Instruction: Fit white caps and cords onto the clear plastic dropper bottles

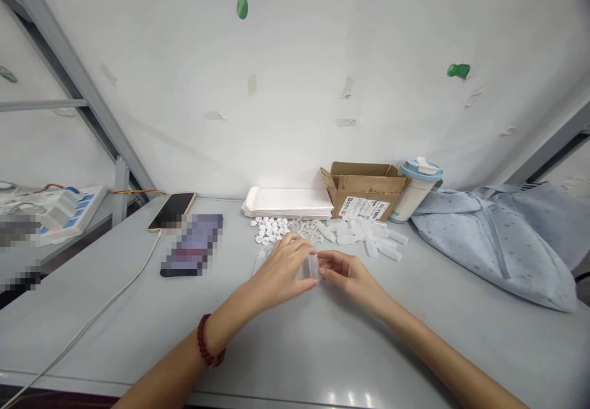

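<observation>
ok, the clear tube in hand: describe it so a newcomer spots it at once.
Start at the brown cardboard box against the white wall; in front of it on the grey table lie loose tubes and white caps. Nearer the camera, the left hand and right hand meet on the held tube. Unlike the others lying flat, it is pinched between fingertips, apart from the pile.

Table [138, 335]: plain pale grey. Wall [295, 59]: white, with green spots [242, 7]. Box [364, 185]: brown cardboard, white label with black print. Cup [415, 197]: cream body, light blue lid. Cloth [498, 243]: pale blue, sprinkled with small light dots. Bracelet [207, 344]: dark red beads. Phone [172, 210]: black face, gold edge. Caps [270, 228]: white. Trays [288, 202]: white. Tube [314, 266]: clear, colourless. Power strip [69, 209]: white, blue switches.
</observation>
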`<state>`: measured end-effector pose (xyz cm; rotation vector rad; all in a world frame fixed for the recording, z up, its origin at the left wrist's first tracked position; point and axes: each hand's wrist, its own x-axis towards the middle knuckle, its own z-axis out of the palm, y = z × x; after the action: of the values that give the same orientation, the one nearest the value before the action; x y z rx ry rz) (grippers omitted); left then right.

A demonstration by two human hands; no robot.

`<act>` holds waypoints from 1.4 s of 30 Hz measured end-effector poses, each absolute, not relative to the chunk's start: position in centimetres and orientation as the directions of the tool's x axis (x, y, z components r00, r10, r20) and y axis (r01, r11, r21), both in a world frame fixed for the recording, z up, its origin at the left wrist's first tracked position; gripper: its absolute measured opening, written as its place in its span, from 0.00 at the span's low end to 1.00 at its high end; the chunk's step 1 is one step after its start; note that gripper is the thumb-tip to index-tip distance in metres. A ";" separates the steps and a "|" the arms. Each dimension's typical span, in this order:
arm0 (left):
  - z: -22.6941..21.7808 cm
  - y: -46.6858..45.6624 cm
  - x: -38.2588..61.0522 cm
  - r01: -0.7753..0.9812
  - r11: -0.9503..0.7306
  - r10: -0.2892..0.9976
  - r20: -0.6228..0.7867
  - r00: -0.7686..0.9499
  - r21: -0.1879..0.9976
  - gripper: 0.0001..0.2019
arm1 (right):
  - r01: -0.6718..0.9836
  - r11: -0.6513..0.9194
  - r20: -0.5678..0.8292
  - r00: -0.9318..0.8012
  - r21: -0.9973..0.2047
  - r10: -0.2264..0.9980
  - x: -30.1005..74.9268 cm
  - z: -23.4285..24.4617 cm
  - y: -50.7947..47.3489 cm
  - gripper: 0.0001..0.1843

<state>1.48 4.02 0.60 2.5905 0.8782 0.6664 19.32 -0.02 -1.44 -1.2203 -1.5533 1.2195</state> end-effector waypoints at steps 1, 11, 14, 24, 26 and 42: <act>0.6 4.0 1.4 0.486 -0.758 0.634 0.313 0.707 0.435 0.18 | 0.249 0.089 0.038 -0.200 -0.964 0.979 19.3 -1.5 0.0 0.15; 0.7 4.0 1.2 0.523 -0.742 0.641 0.216 0.736 0.420 0.14 | 0.440 0.211 0.136 -0.196 -0.873 0.971 19.2 -1.9 -0.3 0.14; 0.5 4.0 1.1 0.522 -0.746 0.635 0.206 0.744 0.415 0.14 | 0.457 0.238 0.157 -0.209 -0.857 0.965 19.2 -1.9 -0.2 0.14; 0.0 4.4 0.9 0.506 -0.754 0.623 0.213 0.753 0.418 0.15 | 0.486 0.276 0.178 -0.238 -0.829 0.955 19.2 -2.4 -0.2 0.16; 0.0 4.4 0.9 0.508 -0.755 0.622 0.207 0.755 0.415 0.14 | 0.497 0.280 0.179 -0.243 -0.821 0.953 19.2 -2.4 -0.2 0.16; 0.5 4.2 0.8 0.499 -0.764 0.603 0.178 0.777 0.410 0.12 | 0.554 0.327 0.215 -0.259 -0.766 0.942 19.1 -2.6 -0.3 0.15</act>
<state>0.76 4.19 0.48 2.6294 0.8435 0.4298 19.10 -0.33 -2.62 -1.3153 -1.9269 0.7425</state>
